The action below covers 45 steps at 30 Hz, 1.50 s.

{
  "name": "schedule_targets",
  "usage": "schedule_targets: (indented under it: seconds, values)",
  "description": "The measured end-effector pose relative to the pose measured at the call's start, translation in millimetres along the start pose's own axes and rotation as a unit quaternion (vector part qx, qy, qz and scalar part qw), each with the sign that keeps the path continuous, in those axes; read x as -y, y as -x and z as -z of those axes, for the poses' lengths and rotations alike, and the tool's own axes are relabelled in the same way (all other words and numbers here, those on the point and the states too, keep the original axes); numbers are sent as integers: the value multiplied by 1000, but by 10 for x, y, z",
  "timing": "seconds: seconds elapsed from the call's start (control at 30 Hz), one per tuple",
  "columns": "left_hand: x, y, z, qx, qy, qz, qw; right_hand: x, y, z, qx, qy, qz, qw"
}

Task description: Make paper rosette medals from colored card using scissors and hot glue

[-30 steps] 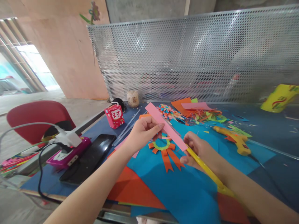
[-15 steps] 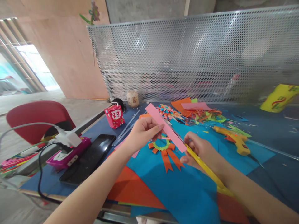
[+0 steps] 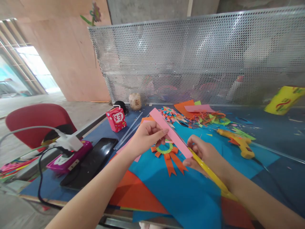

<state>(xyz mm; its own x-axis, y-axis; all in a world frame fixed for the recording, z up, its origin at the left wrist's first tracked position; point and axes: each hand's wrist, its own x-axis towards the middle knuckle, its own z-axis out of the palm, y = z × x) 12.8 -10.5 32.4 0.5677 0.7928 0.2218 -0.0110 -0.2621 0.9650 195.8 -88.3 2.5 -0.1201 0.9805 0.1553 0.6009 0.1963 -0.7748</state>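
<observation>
My left hand (image 3: pixel 152 135) pinches a pink paper strip (image 3: pixel 175 136) between thumb and fingers, above the table. My right hand (image 3: pixel 202 152) is closed round a pair of scissors with yellow handles (image 3: pixel 209 173). The blades lie along the strip's right edge, mostly hidden behind the paper. Just below the strip, an orange paper rosette (image 3: pixel 169 156) with a green zigzag ring and notched tails rests on blue paper (image 3: pixel 181 194). Orange sheets (image 3: pixel 135 194) stick out from under the blue paper.
A yellow glue gun (image 3: pixel 238 143) with a cord lies at right. Paper scraps (image 3: pixel 209 117) and a multicoloured rosette (image 3: pixel 170 114) are at the back, before a perforated metal screen (image 3: pixel 190 60). On the left are a drink box (image 3: pixel 116 118), clear sticks (image 3: pixel 128 131), a phone (image 3: pixel 90 162) and a power strip (image 3: pixel 71 159).
The pink strip has shifted very slightly down and to the right in my left hand. My right hand and the scissors hold almost the same place.
</observation>
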Motion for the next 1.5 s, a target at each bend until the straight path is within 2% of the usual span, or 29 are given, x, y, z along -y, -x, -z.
schedule_targets:
  seconds: [0.23,0.6,0.83,1.03,1.5]
  values:
    - [-5,22,-18,12,-21,8,1000,-29,-7,-36,6,-31,14,999]
    - [-10,10,-44,12,-26,11,1000,-39,-10,-45,-7,-23,13,1000]
    - [62,14,-54,44,-26,24,998,-82,-30,-85,-18,-54,48,997]
    - [74,16,-66,43,-33,33,998,-106,-28,-104,-42,-36,79,995]
    - [64,32,-91,69,-19,25,997,-96,-30,-105,-36,-39,70,996]
